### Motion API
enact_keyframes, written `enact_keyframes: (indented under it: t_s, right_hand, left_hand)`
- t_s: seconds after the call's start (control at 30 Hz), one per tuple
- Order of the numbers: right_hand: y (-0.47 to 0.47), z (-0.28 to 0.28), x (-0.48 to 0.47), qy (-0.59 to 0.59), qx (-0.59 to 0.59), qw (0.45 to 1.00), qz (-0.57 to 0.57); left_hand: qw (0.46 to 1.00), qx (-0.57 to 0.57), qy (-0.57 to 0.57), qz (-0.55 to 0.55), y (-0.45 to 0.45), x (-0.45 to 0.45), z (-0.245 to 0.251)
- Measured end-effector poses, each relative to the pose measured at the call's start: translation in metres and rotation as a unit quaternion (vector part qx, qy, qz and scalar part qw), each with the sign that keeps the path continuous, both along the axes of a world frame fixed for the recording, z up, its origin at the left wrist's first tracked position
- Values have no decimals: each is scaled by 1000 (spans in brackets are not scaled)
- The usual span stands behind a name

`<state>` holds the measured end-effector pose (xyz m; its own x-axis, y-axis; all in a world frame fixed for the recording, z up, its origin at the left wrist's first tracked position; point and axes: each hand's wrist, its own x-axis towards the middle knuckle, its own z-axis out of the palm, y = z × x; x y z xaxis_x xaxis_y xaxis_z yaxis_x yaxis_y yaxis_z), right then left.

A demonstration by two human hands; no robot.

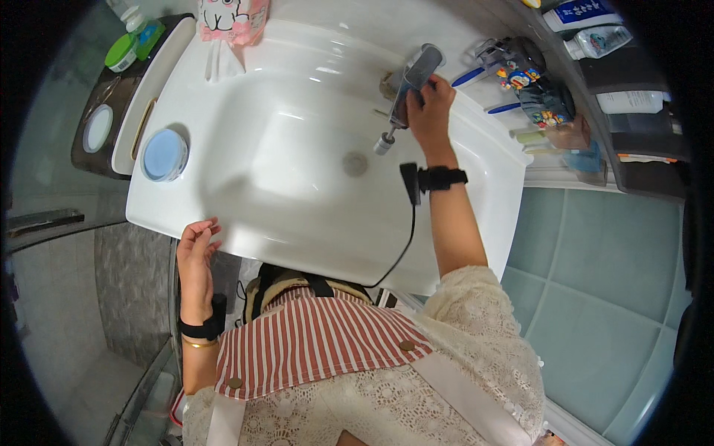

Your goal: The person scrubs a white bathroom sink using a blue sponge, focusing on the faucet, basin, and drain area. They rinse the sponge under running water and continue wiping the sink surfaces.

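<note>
A grey faucet (406, 92) with a jointed spout tip (384, 144) stands at the back right of a white washbasin (312, 212). My right hand (434, 108) has its fingers bent against the faucet's right side, gripping it; part of the body is hidden behind them. The tip hangs above the basin near the round drain (355, 164), and no water stream is visible. At the basin's front left edge, my left hand (198, 242) holds nothing, its fingers loosely curled and apart. A tub with a blue lid (164, 155) sits on the rim beyond it.
A pink tissue pack (237, 22) stands at the back left. On the left, a dark ledge (92, 153) holds a green-lidded jar (121, 53). Cups with cartoon figures (519, 75) and blue-handled brushes (468, 76) line the right. A black cable (411, 234) hangs from my right wrist strap.
</note>
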<state>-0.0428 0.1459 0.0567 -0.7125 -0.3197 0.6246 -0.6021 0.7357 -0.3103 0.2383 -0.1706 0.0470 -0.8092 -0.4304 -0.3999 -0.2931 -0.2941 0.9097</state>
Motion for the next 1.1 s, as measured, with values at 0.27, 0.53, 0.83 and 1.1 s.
enact_keyframes:
  t_s: [0.27, 0.53, 0.83, 1.1]
  right_hand:
    - [27, 41, 32, -71, -104, 990, 68]
    - [-30, 67, -17, 9, 88, 996, -11]
    - [-12, 65, -46, 26, 88, 996, 0]
    - [-7, 65, -30, -26, 159, 986, -48]
  left_hand:
    - [1000, 5, -5, -7, -4, -5, -3]
    - [1000, 18, -7, 2, -9, -2, -1]
    - [998, 37, 19, 36, -36, 17, -16]
    - [997, 69, 8, 30, -53, 14, -31]
